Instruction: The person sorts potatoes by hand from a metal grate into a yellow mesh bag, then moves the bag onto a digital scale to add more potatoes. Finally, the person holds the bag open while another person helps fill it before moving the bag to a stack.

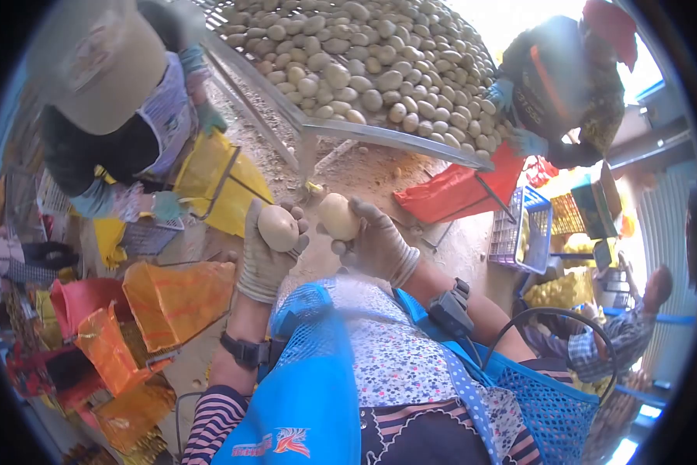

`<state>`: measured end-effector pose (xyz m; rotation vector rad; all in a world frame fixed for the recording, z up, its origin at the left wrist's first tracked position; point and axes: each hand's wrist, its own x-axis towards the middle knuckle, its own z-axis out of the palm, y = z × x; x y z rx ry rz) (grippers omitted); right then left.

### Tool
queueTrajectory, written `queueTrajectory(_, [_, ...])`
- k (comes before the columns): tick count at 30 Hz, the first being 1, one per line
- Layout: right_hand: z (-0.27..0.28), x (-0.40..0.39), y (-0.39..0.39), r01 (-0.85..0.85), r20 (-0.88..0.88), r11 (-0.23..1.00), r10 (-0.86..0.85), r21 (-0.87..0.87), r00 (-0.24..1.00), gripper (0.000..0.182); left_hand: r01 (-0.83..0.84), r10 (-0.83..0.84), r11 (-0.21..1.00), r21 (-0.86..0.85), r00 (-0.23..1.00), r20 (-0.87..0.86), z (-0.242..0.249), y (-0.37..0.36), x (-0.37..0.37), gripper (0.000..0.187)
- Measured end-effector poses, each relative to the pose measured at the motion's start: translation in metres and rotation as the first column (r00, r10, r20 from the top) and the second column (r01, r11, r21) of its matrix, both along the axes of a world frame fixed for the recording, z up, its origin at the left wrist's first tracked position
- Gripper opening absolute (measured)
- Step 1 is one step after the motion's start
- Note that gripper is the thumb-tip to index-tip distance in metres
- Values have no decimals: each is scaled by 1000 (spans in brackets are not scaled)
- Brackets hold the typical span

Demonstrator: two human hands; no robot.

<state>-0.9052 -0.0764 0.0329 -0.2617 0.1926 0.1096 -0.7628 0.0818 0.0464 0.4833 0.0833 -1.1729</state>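
Both of my hands wear dusty, light-coloured gloves and are raised in front of my apron. My left hand [267, 252] is closed around a potato [278, 228], which shows on its upper side. A second, rounder potato [338, 217] sits in my right hand [381, 242], with the thumb over its edge. The two potatoes are apart, with a small gap between them. Beyond my hands, a big pile of potatoes [379, 70] lies on a metal-framed sorting table [395, 139].
At left, a person in a cap [100, 70] handles a yellow bag [220, 182]. Another person [565, 85] leans over the pile at right, near a red bag [465, 190]. Orange bags [178, 302] stand at lower left, and a blue-and-white crate [523, 229] at right.
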Motion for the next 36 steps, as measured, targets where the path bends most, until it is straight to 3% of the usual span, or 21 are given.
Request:
queueTrajectory(1, [4, -3, -4, 18, -5, 1000, -18, 5, 1000, 50, -11, 11, 1000, 25, 1000, -2, 1, -8, -2, 45])
queueTrajectory(3, [22, -6, -6, 217, 94, 948, -200, -232, 975, 54, -7, 7, 998, 60, 1000, -9, 3, -18, -2, 41])
queueTrajectory(5, [27, -8, -4, 277, 90, 909, -262, -311, 961, 59, 48, -81, 989, 143, 969, 232, 10, -19, 1, 32])
queueTrajectory(6, [30, -9, -5, 317, 89, 864, -307, -392, 947, 65, 72, -105, 986, 150, 968, 229, 17, -23, 2, 32])
queueTrajectory(8, [38, -6, -7, 379, 95, 807, -379, -454, 921, 69, 85, -191, 967, 241, 867, 460, 38, -35, 3, 34])
queueTrajectory(10, [43, -2, -11, 436, 108, 734, -450, -521, 886, 74, 143, -252, 956, 255, 846, 470, 46, -49, 10, 35])
queueTrajectory(12, [45, 3, -12, 484, 181, 580, -502, -655, 846, 82, 187, -291, 948, 256, 832, 472, 53, -59, 20, 36])
queueTrajectory(16, [60, 18, -28, 478, 192, 472, -534, -741, 824, 83, 307, -408, 911, 274, 759, 508, 59, -82, 44, 37])
queueTrajectory(18, [58, 25, -33, 411, 206, 323, -515, -852, 832, 80, 368, -462, 887, 280, 715, 524, 59, -89, 56, 37])
queueTrajectory(22, [52, 38, -38, 434, 251, 245, -537, -867, 806, 78, 351, -475, 878, 325, 556, 682, 55, -111, 58, 42])
queueTrajectory(23, [50, 40, -41, 402, 264, 142, -555, -904, 789, 77, 334, -464, 883, 329, 521, 717, 55, -118, 58, 42])
queueTrajectory(24, [49, 41, -43, 363, 278, 38, -572, -931, 772, 76, 355, -485, 870, 341, 502, 716, 53, -123, 61, 41])
queueTrajectory(25, [56, 34, -48, 359, 269, 47, -574, -932, 773, 76, 357, -492, 867, 348, 505, 709, 61, -130, 55, 41])
queueTrajectory(27, [53, 39, -49, 576, 265, 257, -696, -776, 667, 68, 463, -543, 832, 306, 566, 620, 61, -138, 63, 44])
queueTrajectory(28, [52, 41, -52, 580, 271, 253, -696, -774, 665, 68, 462, -542, 832, 306, 562, 625, 58, -142, 64, 44])
queueTrajectory(30, [47, 48, -65, 636, 226, 409, -697, -655, 681, 59, 499, -561, 827, 260, 707, 430, 49, -154, 66, 50])
queueTrajectory(31, [43, 56, -68, 637, 236, 413, -687, -652, 687, 59, 486, -551, 834, 260, 710, 440, 49, -158, 68, 50])
queueTrajectory(33, [37, 64, -77, 532, 121, 298, -778, -792, 616, 57, 473, -555, 831, 292, 738, 382, 54, -168, 61, 53])
queueTrajectory(34, [28, 69, -84, 374, 146, 141, -753, -917, 642, 52, 557, -646, 762, 330, 685, 338, 55, -170, 68, 52])
queueTrajectory(35, [22, 71, -89, 376, 147, 150, -744, -914, 652, 52, 544, -637, 769, 335, 693, 339, 45, -175, 70, 52])
queueTrajectory(36, [18, 71, -96, 201, 174, -27, -622, -979, 764, 50, 526, -611, 783, 333, 750, 253, 29, -181, 71, 51])
